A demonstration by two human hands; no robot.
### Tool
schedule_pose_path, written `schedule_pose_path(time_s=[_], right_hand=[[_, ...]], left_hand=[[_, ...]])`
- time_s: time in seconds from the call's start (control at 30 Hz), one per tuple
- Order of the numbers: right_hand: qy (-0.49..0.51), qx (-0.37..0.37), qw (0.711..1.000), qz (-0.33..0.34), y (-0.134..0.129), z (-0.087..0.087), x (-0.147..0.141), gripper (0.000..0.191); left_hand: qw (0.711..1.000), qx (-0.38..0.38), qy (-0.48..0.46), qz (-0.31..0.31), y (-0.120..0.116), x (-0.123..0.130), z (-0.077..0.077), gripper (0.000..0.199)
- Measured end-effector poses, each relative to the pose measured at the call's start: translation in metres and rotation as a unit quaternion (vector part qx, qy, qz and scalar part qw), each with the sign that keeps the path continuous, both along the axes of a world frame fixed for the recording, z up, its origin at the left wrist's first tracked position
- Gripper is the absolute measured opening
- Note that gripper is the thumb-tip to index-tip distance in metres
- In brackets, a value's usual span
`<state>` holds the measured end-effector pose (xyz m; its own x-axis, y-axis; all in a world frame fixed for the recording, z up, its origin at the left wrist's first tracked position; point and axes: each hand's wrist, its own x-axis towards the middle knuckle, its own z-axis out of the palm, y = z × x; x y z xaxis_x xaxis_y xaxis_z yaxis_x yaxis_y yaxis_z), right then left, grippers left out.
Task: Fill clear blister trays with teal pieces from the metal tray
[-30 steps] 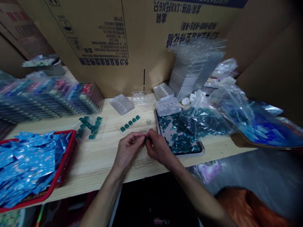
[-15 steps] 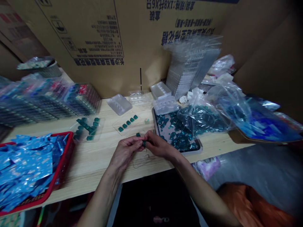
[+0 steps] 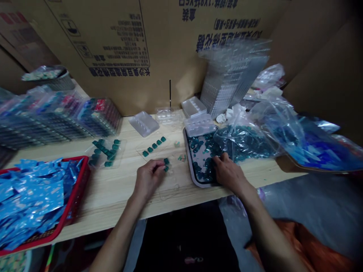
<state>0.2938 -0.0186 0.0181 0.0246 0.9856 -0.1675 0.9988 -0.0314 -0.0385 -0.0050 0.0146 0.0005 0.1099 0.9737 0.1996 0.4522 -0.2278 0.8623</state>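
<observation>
Head view: the hands are now parted, the right hand [image 3: 228, 173] being pushed among teal square gems [image 3: 202, 151] in a rimmed tray [image 3: 190, 168], while two loose gems [image 3: 166, 165] lie just beyond the curled left hand [image 3: 148, 178], neither hand's grip being discernible.

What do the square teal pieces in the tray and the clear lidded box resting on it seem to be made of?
The square teal pieces look like faceted glass or acrylic: glossy, with glints off their facets, though the look can't settle which. The clear lidded box looks like thin moulded plastic, translucent with moulded recesses.
</observation>
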Motion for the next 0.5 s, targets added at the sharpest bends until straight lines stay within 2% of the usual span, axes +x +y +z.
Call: schedule_pose_path(time_s=[0.1,0.23,0.37,0.5], right_hand=[[-0.001,-0.001,1.000,-0.007,0.000,-0.002,-0.007,0.028],[0.010,0.009,1.000,-0.007,0.000,-0.004,-0.006,0.027],[0.008,0.014,1.000,0.002,0.000,-0.006,-0.004,0.028],[-0.007,0.030,1.000,-0.007,0.002,-0.007,-0.008,0.026]], left_hand=[[0.991,0.085,0.091,-0.045,0.005,0.012,-0.008,0.011],[0.976,0.108,0.165,-0.089,0.009,0.016,-0.021,0.018],[0.973,0.138,0.169,-0.075,0.006,0.013,-0.031,0.017],[0.981,0.145,0.121,-0.045,-0.007,0.010,-0.031,0.022]])
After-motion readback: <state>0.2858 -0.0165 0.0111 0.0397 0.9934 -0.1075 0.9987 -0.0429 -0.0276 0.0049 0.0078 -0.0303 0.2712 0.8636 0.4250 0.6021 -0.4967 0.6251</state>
